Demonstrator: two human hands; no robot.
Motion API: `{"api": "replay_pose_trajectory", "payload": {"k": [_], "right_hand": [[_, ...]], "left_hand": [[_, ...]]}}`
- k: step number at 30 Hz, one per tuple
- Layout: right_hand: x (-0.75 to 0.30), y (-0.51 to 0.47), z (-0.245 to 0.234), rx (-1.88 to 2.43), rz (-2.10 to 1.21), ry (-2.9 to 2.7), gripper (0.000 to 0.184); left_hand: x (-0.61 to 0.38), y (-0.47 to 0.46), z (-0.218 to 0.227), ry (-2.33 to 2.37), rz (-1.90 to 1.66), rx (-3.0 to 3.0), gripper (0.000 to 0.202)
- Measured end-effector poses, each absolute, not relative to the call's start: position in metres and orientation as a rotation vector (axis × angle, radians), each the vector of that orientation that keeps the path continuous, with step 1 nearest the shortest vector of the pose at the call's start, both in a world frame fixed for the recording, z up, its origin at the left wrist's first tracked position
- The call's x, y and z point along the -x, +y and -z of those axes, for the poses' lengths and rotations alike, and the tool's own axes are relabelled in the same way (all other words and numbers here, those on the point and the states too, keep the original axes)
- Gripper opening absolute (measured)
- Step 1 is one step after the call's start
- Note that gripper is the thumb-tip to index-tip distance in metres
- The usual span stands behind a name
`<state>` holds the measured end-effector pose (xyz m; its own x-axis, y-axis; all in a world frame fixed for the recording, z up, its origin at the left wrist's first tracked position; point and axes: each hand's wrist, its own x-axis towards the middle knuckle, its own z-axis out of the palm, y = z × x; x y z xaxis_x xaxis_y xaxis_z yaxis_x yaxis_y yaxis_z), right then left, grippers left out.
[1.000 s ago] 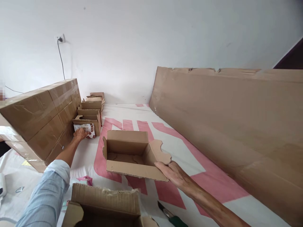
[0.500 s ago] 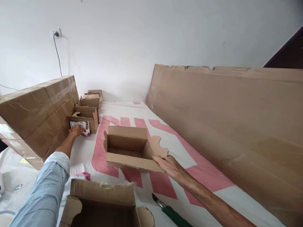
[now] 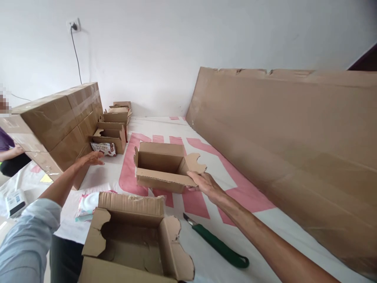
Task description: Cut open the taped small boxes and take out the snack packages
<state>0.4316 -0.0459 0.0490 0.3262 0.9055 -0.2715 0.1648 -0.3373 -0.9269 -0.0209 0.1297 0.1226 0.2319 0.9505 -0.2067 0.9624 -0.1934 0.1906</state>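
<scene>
My right hand [image 3: 204, 184] grips the near right corner of an open cardboard box [image 3: 160, 177], thumb over its edge. The box's inside looks bare where it shows. At the left, my left hand [image 3: 90, 158] is held with fingers stretched out, holding nothing. Just beyond its fingertips, a white and red printed packet [image 3: 103, 148] leans against the nearest box of a row of open cardboard boxes [image 3: 111, 135]. A larger open cardboard box [image 3: 132, 239] with its flaps spread stands closest to me.
A green-handled knife [image 3: 219, 245] lies right of the near box. Taped cartons [image 3: 59, 122] are stacked at left, with another person [image 3: 11, 151] behind them. A large cardboard sheet [image 3: 279, 145] leans along the right. A plastic packet [image 3: 88, 204] lies beside the near box.
My left hand has let go of the printed packet and drawn back toward me, fingers extended. My right hand keeps its hold on the box. The view has tipped downward.
</scene>
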Motion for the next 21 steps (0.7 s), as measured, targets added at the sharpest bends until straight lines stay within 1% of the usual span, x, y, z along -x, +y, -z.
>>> {"api": "replay_pose_trajectory", "payload": {"k": [4,7,10,13,15,18,21], "right_hand": [[-0.433,-0.043,-0.039,1.751,-1.092,-0.914,0.015],[-0.434,-0.045,-0.034,1.713,-1.102,-0.908,0.015],[-0.432,-0.045,-0.031,1.695,-1.109,-0.900,0.016],[-0.424,-0.042,-0.034,1.708,-1.111,-0.893,0.017],[-0.413,-0.040,-0.039,1.710,-1.121,-0.934,0.020],[-0.387,-0.034,-0.050,1.581,-1.147,-1.146,0.033],[-0.348,-0.021,-0.061,1.442,-1.168,-1.362,0.039]], "left_hand": [[0.045,0.066,-0.129,1.654,0.208,-2.225,0.076],[0.063,0.009,-0.129,1.603,0.254,-2.255,0.091],[0.072,-0.041,-0.117,1.545,0.349,-2.376,0.107],[0.071,-0.076,-0.096,1.613,0.480,-2.394,0.120],[0.068,-0.087,-0.082,1.702,0.467,-2.380,0.117],[0.065,-0.091,-0.068,1.734,0.356,-2.411,0.106],[0.065,-0.089,-0.063,1.701,0.313,-2.445,0.103]]}}
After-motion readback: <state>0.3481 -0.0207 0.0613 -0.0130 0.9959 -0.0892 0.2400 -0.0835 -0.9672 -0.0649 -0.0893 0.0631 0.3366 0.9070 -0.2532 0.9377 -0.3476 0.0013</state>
